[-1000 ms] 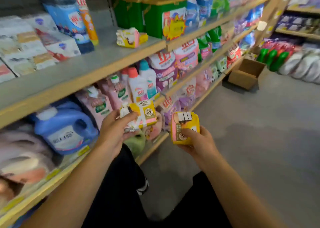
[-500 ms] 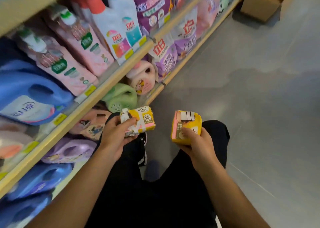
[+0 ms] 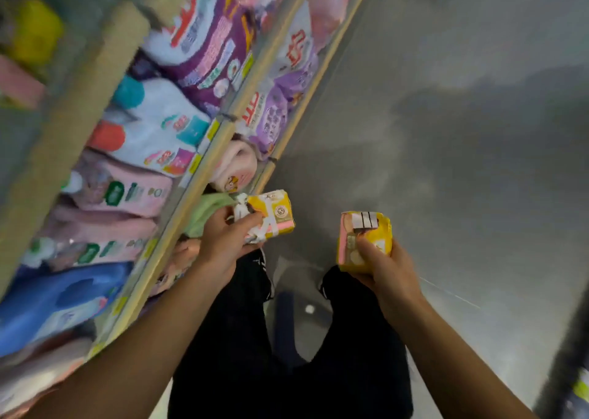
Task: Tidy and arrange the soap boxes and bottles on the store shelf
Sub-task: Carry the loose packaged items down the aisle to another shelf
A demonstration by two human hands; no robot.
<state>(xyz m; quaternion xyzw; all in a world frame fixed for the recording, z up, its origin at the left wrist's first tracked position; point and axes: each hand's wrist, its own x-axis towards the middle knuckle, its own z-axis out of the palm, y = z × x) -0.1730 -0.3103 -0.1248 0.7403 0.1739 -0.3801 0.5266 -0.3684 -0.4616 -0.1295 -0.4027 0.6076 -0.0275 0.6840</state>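
Plainly, each hand carried one yellow soap box over the aisle floor, neither box on a shelf yet. The left hand (image 3: 223, 243) had its grip clamped on the left soap box (image 3: 272, 216), fingers curled over the near end where a white torn flap or wrapper stuck out; that box pointed toward 1 o'clock from the hand. The right hand (image 3: 382, 265) had its grip clamped on the right soap box (image 3: 365, 242), thumb pressed across its front face, the box standing upright at 11 o'clock of the wrist. The two boxes were apart, with dark trousers (image 3: 287, 355) and grey floor (image 3: 446, 132) between and below them.

The shelf edge (image 3: 197, 195) ran from 7 to 1 o'clock at the left, crowded with purple bags (image 3: 207, 46) and pink refill pouches (image 3: 127, 192). The view was blurred, so labels could not be read. The likeliest trouble, I judged, was the left box: held mostly at its torn end, it could slip or tear further. Pushing either box into the packed shelves could also topple a neighbouring pouch.
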